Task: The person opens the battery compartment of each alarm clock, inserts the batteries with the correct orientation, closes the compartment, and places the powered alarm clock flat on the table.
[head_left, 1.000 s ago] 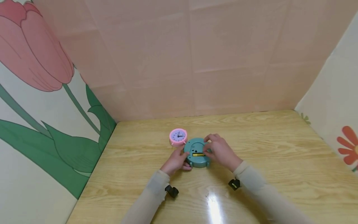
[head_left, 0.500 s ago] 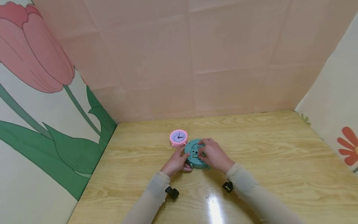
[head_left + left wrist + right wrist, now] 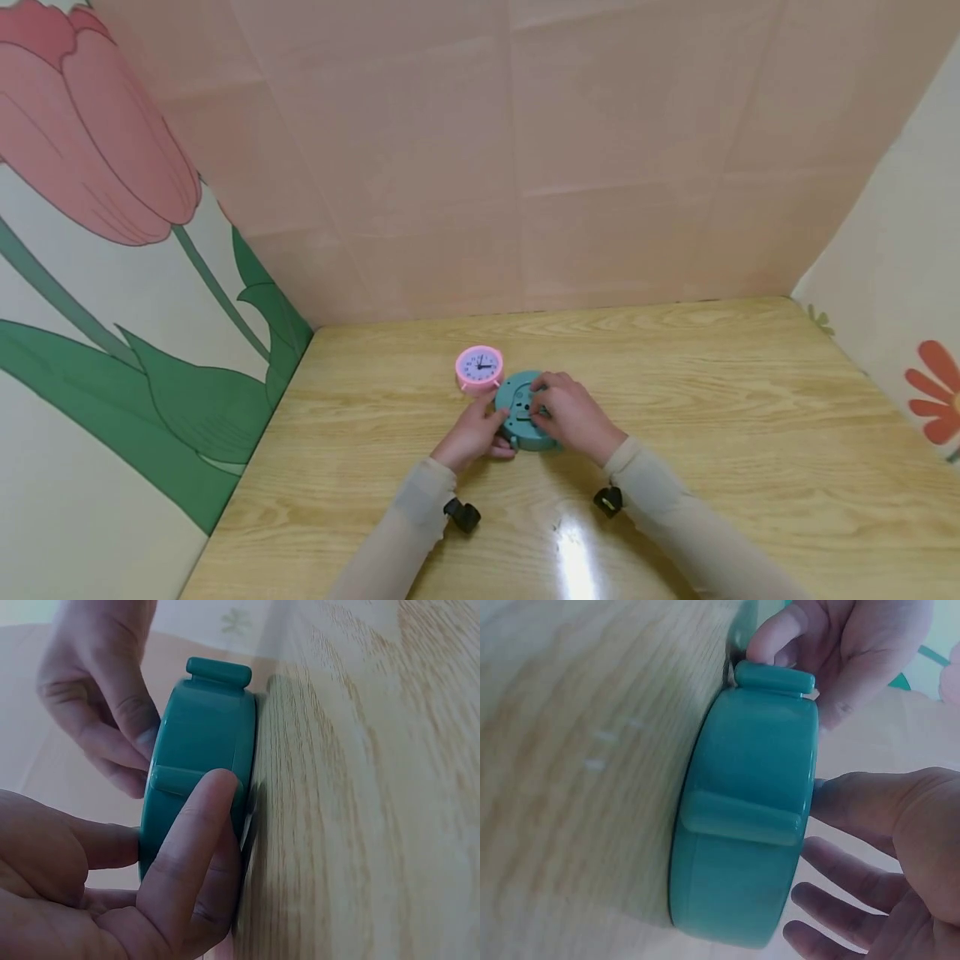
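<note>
A round teal alarm clock lies back up on the wooden table, its small feet toward me. My left hand grips its left side, thumb on the back and fingers curled under the rim. Thumb and index finger of my right hand come together at the small battery cover on the clock's back, partly hiding it. In the right wrist view, the other fingers are spread beside the teal clock. The left wrist view shows the teal clock between both hands.
A smaller pink alarm clock sits face up just behind and left of the teal one, close to my left fingers. The wooden table meets a pink-covered back wall; painted walls flank both sides.
My right hand has moved left over the clock's back, bringing the cover over the compartment. The yellow battery seen a second ago is now hidden. My left hand keeps its grip.
</note>
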Action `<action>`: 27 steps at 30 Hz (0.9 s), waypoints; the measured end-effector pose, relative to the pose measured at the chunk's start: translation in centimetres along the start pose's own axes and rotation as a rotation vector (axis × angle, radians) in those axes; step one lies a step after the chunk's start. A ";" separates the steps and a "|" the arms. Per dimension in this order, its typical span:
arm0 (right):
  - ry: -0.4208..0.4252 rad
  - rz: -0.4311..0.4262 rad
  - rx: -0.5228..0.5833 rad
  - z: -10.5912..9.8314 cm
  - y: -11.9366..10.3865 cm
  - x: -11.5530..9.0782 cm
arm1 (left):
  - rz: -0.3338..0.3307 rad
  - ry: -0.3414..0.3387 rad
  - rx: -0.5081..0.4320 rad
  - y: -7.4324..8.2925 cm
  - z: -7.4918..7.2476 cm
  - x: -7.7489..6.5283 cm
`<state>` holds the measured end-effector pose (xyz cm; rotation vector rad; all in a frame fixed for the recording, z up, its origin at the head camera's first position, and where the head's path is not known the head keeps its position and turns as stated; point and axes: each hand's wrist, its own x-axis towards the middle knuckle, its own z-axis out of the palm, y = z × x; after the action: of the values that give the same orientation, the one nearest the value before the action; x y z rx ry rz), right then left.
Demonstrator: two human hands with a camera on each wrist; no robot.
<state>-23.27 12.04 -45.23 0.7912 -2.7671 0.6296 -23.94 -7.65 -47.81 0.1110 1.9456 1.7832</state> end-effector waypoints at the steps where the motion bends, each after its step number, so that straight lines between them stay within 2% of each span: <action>1: -0.001 -0.006 -0.013 0.0 -0.1 0.0 | 0.002 0.002 0.001 0.0 0.0 0.0; 6: -0.023 -0.015 -0.085 -0.1 -0.4 0.1 | 0.004 0.005 0.001 -0.1 0.0 0.0; 10: -0.041 -0.007 -0.102 -0.2 -0.5 0.2 | 0.002 -0.006 0.005 0.0 -0.1 0.0; 20: -0.034 0.016 -0.042 -0.1 -0.3 0.3 | -0.019 -0.021 -0.004 0.1 -0.2 0.1; 27: -0.064 0.045 -0.037 -0.3 -0.4 0.5 | -0.027 -0.021 0.000 0.2 -0.3 0.0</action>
<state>-23.41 11.68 -44.66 0.7567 -2.8533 0.5695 -24.13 -7.89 -47.60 0.1027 1.9238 1.7580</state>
